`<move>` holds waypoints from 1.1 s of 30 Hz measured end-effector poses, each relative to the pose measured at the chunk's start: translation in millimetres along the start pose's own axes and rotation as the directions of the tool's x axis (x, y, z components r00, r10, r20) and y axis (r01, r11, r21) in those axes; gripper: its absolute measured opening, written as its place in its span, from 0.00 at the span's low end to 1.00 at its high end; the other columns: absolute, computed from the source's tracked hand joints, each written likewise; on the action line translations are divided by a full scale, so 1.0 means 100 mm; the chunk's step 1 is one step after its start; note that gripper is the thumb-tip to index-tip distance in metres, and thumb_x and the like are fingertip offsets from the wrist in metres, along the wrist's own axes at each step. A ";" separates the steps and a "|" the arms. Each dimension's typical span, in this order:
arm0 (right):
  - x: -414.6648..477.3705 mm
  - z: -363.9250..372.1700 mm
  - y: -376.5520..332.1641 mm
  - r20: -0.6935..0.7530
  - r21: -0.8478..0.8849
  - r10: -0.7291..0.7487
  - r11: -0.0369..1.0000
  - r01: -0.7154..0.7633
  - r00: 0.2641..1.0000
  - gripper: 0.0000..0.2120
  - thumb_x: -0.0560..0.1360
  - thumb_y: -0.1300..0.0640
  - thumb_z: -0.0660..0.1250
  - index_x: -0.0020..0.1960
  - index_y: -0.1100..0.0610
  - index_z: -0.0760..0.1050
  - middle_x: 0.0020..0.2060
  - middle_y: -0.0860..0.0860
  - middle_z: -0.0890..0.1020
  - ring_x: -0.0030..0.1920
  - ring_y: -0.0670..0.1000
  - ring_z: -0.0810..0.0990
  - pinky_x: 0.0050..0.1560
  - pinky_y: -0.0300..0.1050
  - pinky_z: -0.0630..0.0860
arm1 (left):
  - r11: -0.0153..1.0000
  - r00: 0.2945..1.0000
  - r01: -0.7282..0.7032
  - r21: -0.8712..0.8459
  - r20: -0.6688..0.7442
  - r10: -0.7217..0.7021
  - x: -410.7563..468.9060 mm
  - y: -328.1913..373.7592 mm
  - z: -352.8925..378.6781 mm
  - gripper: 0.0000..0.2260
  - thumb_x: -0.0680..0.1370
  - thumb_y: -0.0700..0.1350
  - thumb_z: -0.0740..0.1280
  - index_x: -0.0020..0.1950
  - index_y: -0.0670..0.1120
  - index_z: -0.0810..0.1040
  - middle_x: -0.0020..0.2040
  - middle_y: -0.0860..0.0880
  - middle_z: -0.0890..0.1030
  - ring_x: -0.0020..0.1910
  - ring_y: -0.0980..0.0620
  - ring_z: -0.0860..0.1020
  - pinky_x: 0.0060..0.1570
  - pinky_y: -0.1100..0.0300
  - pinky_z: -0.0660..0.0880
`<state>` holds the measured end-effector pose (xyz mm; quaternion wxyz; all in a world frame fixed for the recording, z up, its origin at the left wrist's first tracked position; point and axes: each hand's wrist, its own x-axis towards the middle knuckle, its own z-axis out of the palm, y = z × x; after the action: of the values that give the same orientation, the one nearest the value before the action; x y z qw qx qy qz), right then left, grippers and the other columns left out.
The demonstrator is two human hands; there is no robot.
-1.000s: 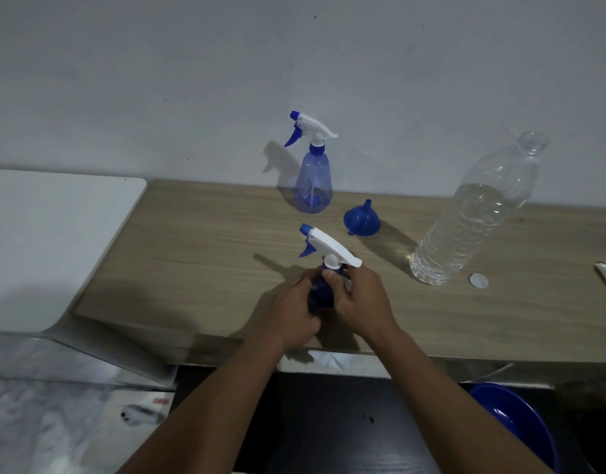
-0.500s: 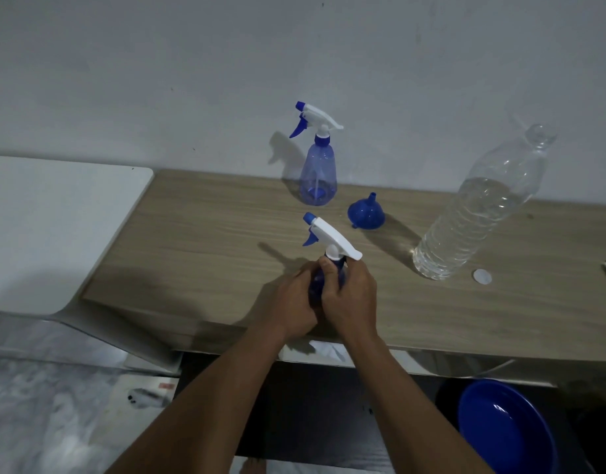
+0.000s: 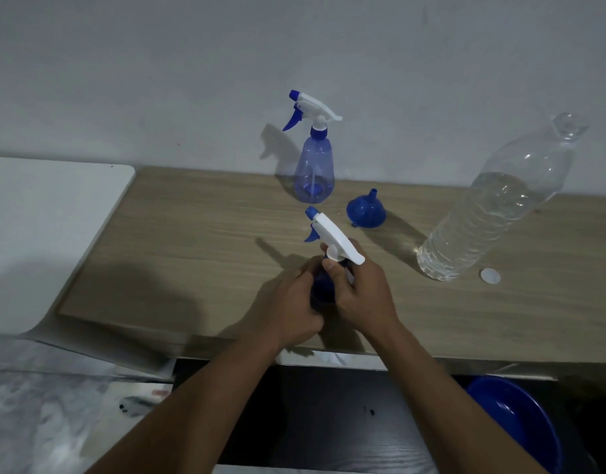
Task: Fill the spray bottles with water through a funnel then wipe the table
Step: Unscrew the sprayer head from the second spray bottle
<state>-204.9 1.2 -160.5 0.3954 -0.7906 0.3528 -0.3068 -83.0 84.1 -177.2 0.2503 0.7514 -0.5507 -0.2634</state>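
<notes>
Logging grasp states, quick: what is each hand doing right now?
Left hand: closed around the near spray bottle.
Right hand: closed on the same bottle's neck, under the trigger head.

A white tabletop [image 3: 45, 234] with a rounded corner lies at nine o'clock. A blue plastic basin [image 3: 520, 425] sits low in shadow at five o'clock. At seven o'clock, pale marbled floor [image 3: 31, 415] carries a small dark object [image 3: 132, 403], too blurred to identify.

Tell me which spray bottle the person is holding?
The nearer spray bottle, by the table's front edge. Both hands wrap around it: left hand, right hand. The other spray bottle stands alone by the wall, untouched.
</notes>
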 end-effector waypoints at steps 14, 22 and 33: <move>-0.10 0.29 -0.07 -0.335 -0.113 0.067 0.987 -0.111 0.940 0.09 0.78 0.52 0.71 0.48 0.59 0.80 0.39 0.48 0.80 0.39 0.45 0.78 0.40 0.30 0.71 | 0.998 0.994 0.049 0.049 -0.105 -0.044 0.15 -0.23 0.22 0.14 0.77 0.46 0.70 0.61 0.55 0.74 0.53 0.54 0.81 0.49 0.57 0.80 0.53 0.56 0.79; 0.04 -0.05 0.00 0.055 0.191 0.185 0.963 -0.192 0.981 0.10 0.77 0.51 0.71 0.57 0.51 0.79 0.48 0.43 0.85 0.52 0.44 0.84 0.55 0.51 0.81 | 0.978 0.995 -0.032 0.206 -0.083 0.050 0.18 -0.22 0.09 0.19 0.74 0.54 0.71 0.63 0.53 0.74 0.51 0.51 0.83 0.47 0.50 0.81 0.42 0.66 0.66; -0.08 -0.06 -0.06 -0.080 0.207 0.155 0.969 -0.136 0.985 0.21 0.78 0.65 0.69 0.68 0.50 0.75 0.61 0.42 0.80 0.64 0.42 0.77 0.68 0.48 0.72 | 0.976 1.000 -0.018 -0.217 0.014 0.022 0.16 -0.13 0.03 0.29 0.73 0.56 0.76 0.71 0.62 0.68 0.60 0.61 0.78 0.57 0.61 0.77 0.53 0.69 0.73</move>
<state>-212.2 7.5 -154.2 0.4774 -0.7030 0.3955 -0.3485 -71.5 72.1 -189.9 0.3290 0.7119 -0.5282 -0.3255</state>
